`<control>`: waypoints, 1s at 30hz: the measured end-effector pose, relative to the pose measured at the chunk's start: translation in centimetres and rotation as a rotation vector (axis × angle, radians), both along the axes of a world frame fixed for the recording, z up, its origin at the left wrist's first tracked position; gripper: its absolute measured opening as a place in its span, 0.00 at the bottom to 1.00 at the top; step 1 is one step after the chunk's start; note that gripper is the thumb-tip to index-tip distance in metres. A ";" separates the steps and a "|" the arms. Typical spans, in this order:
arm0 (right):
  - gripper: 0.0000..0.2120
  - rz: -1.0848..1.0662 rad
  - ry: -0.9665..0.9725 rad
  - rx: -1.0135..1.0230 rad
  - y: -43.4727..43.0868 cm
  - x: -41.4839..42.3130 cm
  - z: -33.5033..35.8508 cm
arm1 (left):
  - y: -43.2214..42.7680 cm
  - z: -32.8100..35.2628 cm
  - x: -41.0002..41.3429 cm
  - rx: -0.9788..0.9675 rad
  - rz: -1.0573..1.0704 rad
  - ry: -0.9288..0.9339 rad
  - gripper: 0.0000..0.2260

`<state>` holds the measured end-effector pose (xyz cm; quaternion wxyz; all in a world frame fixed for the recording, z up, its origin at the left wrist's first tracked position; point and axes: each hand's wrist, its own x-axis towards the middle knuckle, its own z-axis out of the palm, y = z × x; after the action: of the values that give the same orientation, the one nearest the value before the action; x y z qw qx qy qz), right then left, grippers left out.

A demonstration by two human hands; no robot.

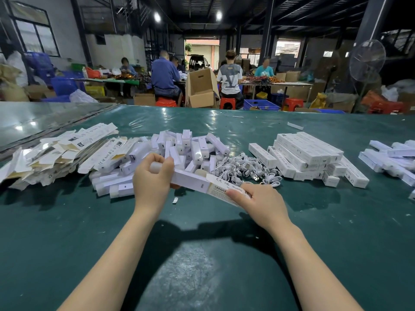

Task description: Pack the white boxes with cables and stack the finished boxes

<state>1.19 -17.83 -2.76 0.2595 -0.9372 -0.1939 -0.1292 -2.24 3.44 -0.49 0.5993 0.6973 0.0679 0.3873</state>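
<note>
A long white cardboard box (221,186), open at its left end, has a long white rectangular piece (190,178) partly slid inside. Its side reads "CE FC RoHS" and "SMAR", the rest hidden. The left hand (152,178) curls round the piece's free end. The right hand (260,204) pinches the box above the green table (202,254), near the heap of white cables (242,169).

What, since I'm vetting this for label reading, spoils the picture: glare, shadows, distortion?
Head view: ceiling lamps put glare patches on the glossy table cover; a dark shadow lies beneath the arms; the wide lens leans the side pillars inward; the white box between left hand and right hand is sharp, print partly legible.
</note>
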 end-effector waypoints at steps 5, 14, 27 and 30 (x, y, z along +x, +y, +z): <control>0.25 0.007 0.005 -0.012 0.1 -0.1 0.2 | -0.7 -0.1 -0.1 0.040 0.094 -0.083 0.11; 0.26 0.065 0.029 -0.032 0.0 -0.3 0.8 | -1.4 -0.3 -0.3 0.030 0.080 -0.141 0.14; 0.30 -0.061 -0.090 0.064 0.0 -0.1 0.0 | -6.0 -2.5 -0.7 0.380 -0.319 0.056 0.09; 0.29 -0.090 -0.121 0.114 -0.6 0.1 -0.2 | -5.6 -2.4 -0.7 0.306 -0.497 0.250 0.09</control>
<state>1.29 -18.40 -2.94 0.2940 -0.9192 -0.1593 -0.2081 -2.91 -2.17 -2.87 0.5507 0.8168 -0.0906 0.1461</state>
